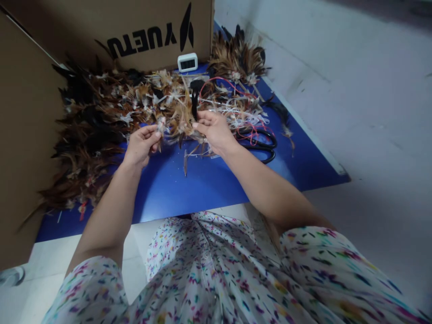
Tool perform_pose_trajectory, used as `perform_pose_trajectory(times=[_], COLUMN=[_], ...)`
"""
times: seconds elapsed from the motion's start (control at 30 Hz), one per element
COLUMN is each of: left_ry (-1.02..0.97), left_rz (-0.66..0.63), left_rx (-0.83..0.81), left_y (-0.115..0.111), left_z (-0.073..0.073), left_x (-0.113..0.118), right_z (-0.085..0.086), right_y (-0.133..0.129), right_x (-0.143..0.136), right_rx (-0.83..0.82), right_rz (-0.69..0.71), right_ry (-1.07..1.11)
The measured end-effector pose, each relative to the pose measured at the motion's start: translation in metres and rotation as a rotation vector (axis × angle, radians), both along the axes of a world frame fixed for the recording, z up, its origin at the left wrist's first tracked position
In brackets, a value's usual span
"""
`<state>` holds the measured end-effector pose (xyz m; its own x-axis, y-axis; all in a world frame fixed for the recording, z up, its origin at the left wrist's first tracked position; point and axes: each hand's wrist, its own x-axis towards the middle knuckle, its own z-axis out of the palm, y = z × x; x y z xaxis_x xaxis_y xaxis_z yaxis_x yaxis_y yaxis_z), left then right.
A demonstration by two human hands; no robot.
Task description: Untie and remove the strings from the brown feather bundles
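Blue tabletop (pixel 162 193) lay before you, with a brown cardboard box (pixel 74 36) standing behind a small white timer (pixel 187 62). Bold black letters on the box read YUETU, upside down from your side, beside a black leaf-like mark; you could not read the timer's dark display. Your right hand (pixel 216 130) had its fingers closed on a narrow black feather (pixel 195 101), in front of the timer. Your left hand (pixel 140 144) pinched a whitish, downy tuft (pixel 161 124) between its fingers, in front of the timer and to its left. Brown, tan and black feathers (pixel 91 130) were heaped left of the timer; black-handled scissors (pixel 261 147) lay to its right, nearer you.
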<state>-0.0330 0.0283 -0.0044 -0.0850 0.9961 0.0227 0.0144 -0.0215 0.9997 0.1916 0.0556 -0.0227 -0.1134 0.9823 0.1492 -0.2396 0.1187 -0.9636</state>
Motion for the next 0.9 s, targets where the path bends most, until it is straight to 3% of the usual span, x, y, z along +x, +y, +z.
perform_pose_trajectory(times=[0.13,0.4,0.7,0.9], left_ry=[-0.047,-0.089,-0.149,-0.143], left_rz=[-0.043,-0.337,-0.104,-0.18], left_rx=[-0.001,-0.122,-0.073,-0.142], left_y=[-0.006,-0.026,-0.015,-0.025], left_z=[0.006,0.007,0.002,0.006], left_x=[0.007,0.034,0.027,0.039], right_z=[0.0,0.007,0.019,0.013], right_y=[-0.005,-0.016,-0.021,-0.019], right_x=[-0.003,-0.007,-0.006,-0.011], right_rx=[-0.065,-0.129,-0.308,-0.25], right_rz=[0.068,0.141,0.088,0.065], right_ry=[0.062,0.092,0.064,0.091])
